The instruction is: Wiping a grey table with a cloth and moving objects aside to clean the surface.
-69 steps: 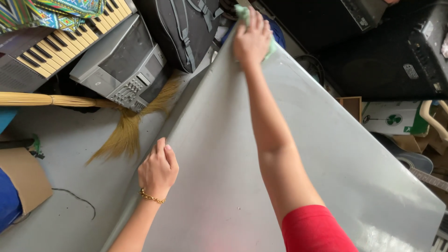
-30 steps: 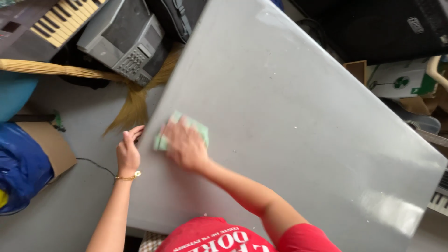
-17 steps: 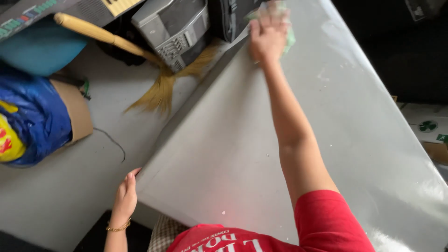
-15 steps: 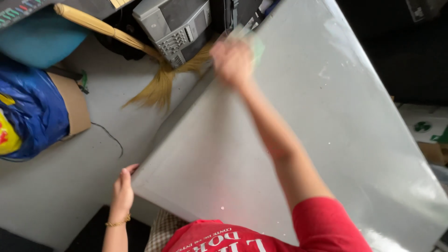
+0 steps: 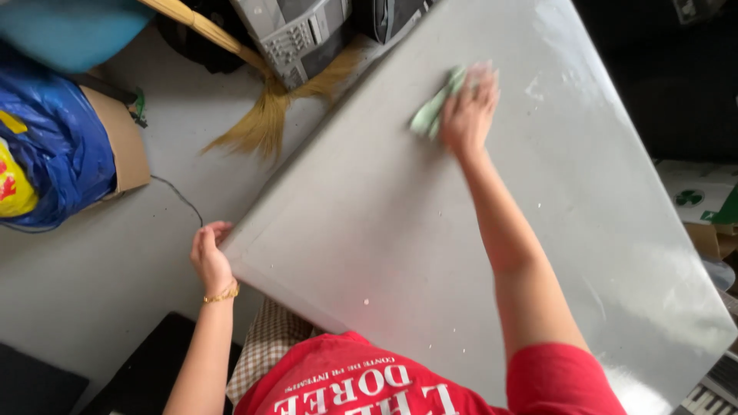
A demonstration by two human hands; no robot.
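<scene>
While the right hand [image 5: 467, 114] lies spread on the grey board [image 5: 430, 230], its fingers press a pale green cloth [image 5: 435, 112] flat against the surface — the cloth peeks out on the thumb side of the hand, partly covered by the palm. The hand is blurred, so how tightly the fingers pinch the cloth cannot be told; they lie on it rather than curl around it. The arm stretches away from the red shirt [image 5: 400, 380] across the board, which is tilted and glossy, with pale specks scattered between the two hands.

The left hand [image 5: 209, 255] is well apart from the right one, at the board's near corner (the one closest to the body). Its fingers curl over the edge there, gripping the board, and a gold bracelet [image 5: 221, 295] circles the wrist just below it.

Beyond the left hand, on the grey floor [image 5: 100, 269], lies a straw broom [image 5: 257, 115] — its bristles fan out just beside the board's far edge. A grey machine with buttons [image 5: 296, 31] sits past the broom, and a cardboard box holding a blue bag [image 5: 61, 150] stands out to the left hand's outer side.
</scene>
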